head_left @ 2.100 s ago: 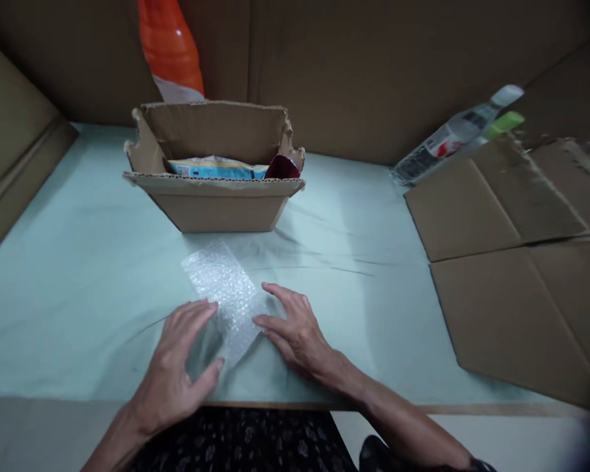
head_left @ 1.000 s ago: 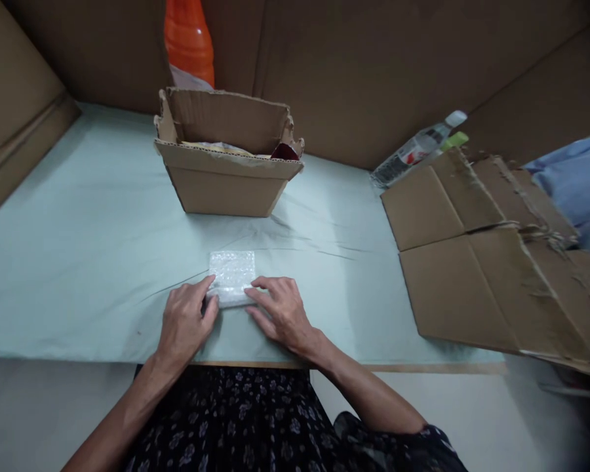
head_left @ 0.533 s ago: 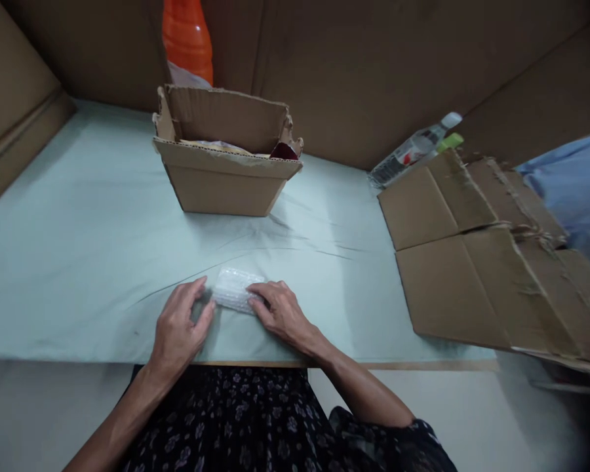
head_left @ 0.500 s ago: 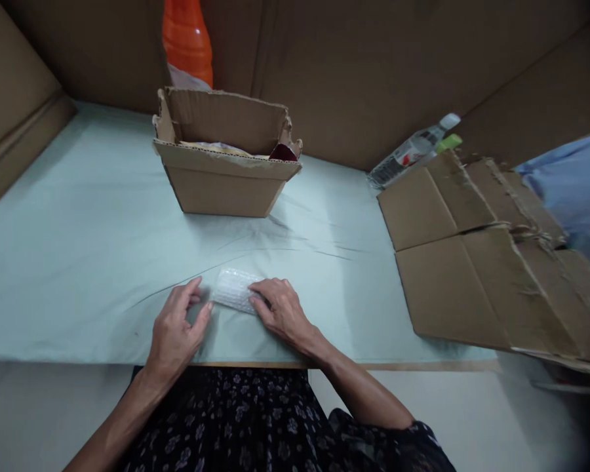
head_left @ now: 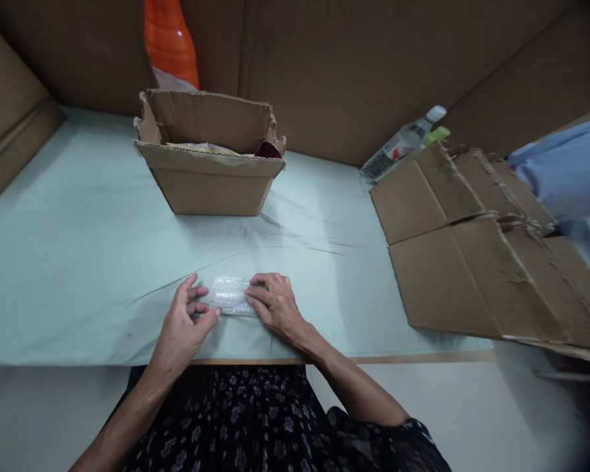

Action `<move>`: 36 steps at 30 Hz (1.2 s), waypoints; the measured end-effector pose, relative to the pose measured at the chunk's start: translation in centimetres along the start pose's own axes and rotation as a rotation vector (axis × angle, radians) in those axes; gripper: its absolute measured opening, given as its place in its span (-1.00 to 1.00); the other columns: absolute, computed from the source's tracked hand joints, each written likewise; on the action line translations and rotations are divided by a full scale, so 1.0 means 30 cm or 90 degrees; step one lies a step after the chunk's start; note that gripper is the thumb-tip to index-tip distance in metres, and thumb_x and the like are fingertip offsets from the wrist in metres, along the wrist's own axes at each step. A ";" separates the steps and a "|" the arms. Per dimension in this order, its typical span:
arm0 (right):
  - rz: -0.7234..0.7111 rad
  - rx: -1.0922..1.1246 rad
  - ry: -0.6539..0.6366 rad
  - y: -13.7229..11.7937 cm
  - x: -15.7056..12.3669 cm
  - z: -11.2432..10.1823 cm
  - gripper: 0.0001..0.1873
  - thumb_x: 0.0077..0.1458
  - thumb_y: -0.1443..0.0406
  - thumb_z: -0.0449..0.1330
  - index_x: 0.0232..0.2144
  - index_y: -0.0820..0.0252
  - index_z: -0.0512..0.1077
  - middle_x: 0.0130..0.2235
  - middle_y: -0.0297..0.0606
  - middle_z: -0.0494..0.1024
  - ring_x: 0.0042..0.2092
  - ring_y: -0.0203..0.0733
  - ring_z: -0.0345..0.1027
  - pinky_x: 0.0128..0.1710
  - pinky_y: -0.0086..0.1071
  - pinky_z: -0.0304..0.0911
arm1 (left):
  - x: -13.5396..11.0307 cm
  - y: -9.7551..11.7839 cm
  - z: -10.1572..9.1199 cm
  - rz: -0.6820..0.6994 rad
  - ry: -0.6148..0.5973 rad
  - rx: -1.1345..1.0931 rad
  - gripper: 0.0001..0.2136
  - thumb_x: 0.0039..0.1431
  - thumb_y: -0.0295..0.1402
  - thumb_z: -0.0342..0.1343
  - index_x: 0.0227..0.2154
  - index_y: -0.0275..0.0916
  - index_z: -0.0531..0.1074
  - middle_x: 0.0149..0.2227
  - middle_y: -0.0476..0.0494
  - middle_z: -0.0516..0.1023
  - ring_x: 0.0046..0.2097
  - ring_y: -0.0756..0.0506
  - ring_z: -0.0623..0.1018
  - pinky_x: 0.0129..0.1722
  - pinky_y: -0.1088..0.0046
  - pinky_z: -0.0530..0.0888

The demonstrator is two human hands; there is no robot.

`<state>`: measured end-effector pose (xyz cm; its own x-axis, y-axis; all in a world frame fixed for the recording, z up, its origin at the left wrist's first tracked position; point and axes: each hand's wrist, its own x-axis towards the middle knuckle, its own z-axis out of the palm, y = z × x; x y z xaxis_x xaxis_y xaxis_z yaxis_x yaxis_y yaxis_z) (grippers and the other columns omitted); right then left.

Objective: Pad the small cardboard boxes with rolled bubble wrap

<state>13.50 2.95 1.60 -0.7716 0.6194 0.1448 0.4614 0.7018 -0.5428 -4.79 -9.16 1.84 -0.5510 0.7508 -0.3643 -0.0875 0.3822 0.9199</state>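
Observation:
A small folded bundle of clear bubble wrap [head_left: 230,296] lies on the pale green table cover [head_left: 78,262] near the front edge. My left hand [head_left: 184,321] touches the bundle's left end with thumb and fingertips, fingers curled. My right hand [head_left: 274,305] rests on the bundle's right end, fingers bent and pressing it down. Whatever is inside the wrap is hidden.
An open cardboard box [head_left: 209,177] with packets inside stands behind the bundle. An orange bottle [head_left: 170,42] rises behind it. Flattened cardboard [head_left: 472,262] covers the right side, with plastic bottles [head_left: 403,141] at its far corner. Blue cloth [head_left: 560,167] shows at the right edge. Cardboard walls surround the table.
The flat bubble wrap sheet has been folded over into a small narrow bundle. Both hands stayed on it, drawing closer together at its ends.

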 end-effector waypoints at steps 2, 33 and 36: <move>-0.011 0.009 0.011 0.008 -0.008 0.002 -0.83 0.32 0.28 0.21 -0.13 0.10 0.61 0.00 -0.16 0.56 0.04 -0.06 0.34 0.05 -0.12 0.19 | -0.001 0.011 0.000 0.006 -0.006 0.015 -0.15 -0.07 -0.10 0.32 0.29 -0.22 0.16 0.08 -0.30 0.43 -0.25 -0.04 0.52 -0.31 0.30 0.61; -0.166 -0.099 0.165 -0.094 0.621 -0.636 -0.72 0.29 0.31 0.13 0.02 0.13 0.45 -0.04 -0.21 0.61 -0.07 -0.11 0.46 0.02 -0.19 0.31 | 0.423 0.491 -0.157 0.864 0.242 0.435 -0.29 0.16 -0.48 0.26 0.36 -0.27 0.18 0.16 -0.42 0.46 0.25 -0.34 0.42 0.24 0.02 0.38; -0.125 -0.216 0.067 -0.102 0.831 -0.622 -0.70 0.26 0.34 0.14 0.02 0.17 0.46 -0.12 -0.24 0.64 -0.13 -0.13 0.46 -0.08 -0.29 0.27 | 0.494 0.484 -0.128 0.892 0.239 0.426 -0.32 0.16 -0.55 0.21 0.34 -0.29 0.19 -0.11 -0.25 0.60 0.03 -0.26 0.53 0.17 0.06 0.41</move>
<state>1.03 22.82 22.29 -0.8185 0.4820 0.3125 0.4413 0.8759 -0.1953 -17.40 5.44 10.35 -0.0517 0.5652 0.8234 0.9478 -0.2321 0.2188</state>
